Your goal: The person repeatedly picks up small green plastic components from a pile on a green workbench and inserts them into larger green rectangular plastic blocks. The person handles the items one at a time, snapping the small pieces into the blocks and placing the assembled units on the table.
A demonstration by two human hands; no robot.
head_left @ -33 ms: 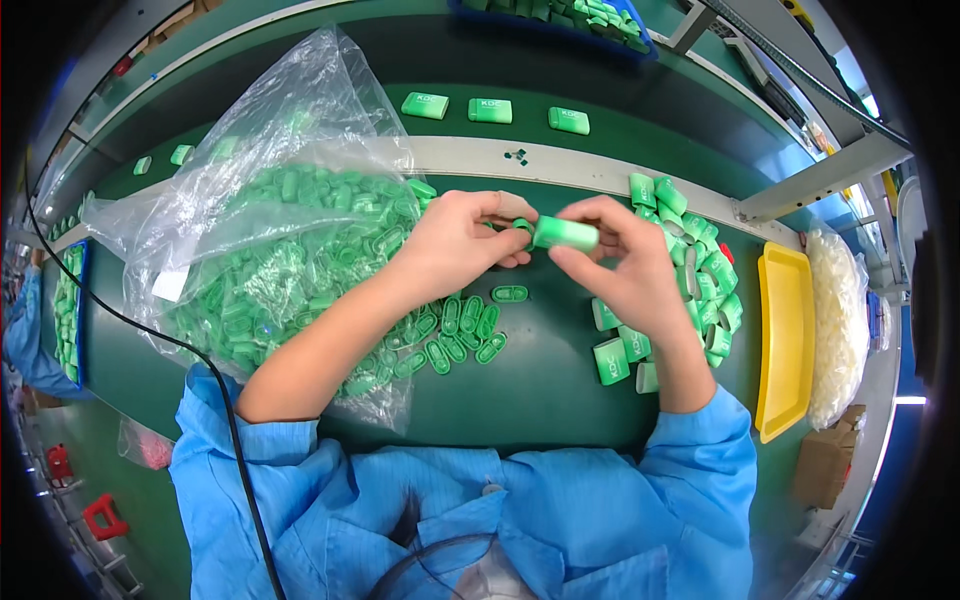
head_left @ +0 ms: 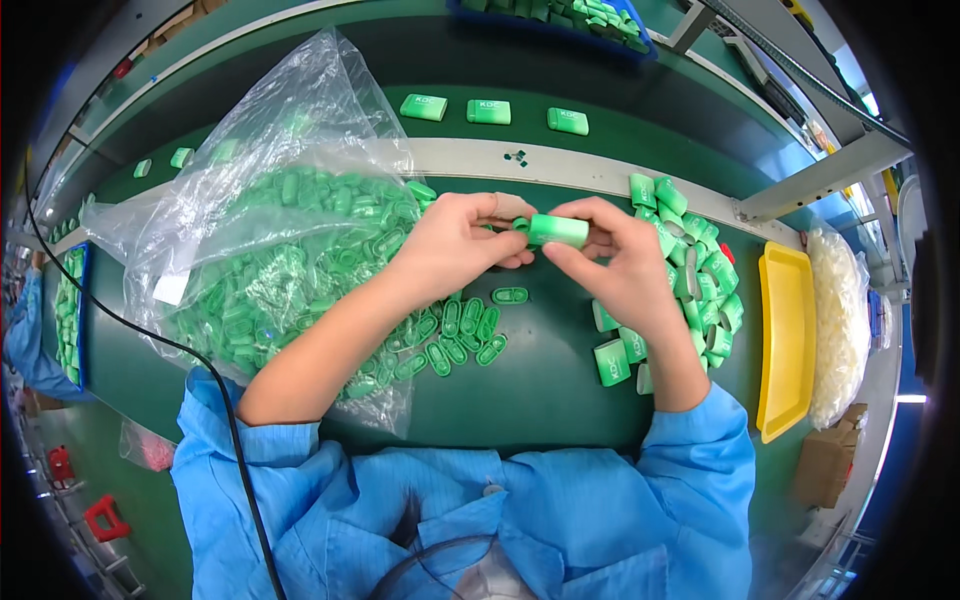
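Observation:
My left hand point(head_left: 462, 238) pinches a small green oval end cap point(head_left: 521, 225) between thumb and fingers. In my right hand point(head_left: 625, 262), the fingers close round a green-and-white plastic shell point(head_left: 560, 231), lying sideways with one end against the cap. Whether the two are joined I cannot tell. Below my left hand lie several loose green oval caps point(head_left: 471, 316) on the table. Many more fill a clear plastic bag point(head_left: 290, 270) beside my left forearm. A heap of similar green-and-white shells point(head_left: 700, 270) is to the right of my right hand.
Beyond a white rail point(head_left: 460, 158), several finished-looking shells point(head_left: 489, 111) lie on a green belt point(head_left: 620, 150). A yellow tray point(head_left: 785, 340) and a bag of pale pieces point(head_left: 838, 325) stand at the right. A black cable point(head_left: 160, 338) crosses the left side. Blue bins point(head_left: 640, 40) hold more green parts.
My right hand has brought the shell slightly left, closer against the cap in my left hand. The left hand has hardly moved.

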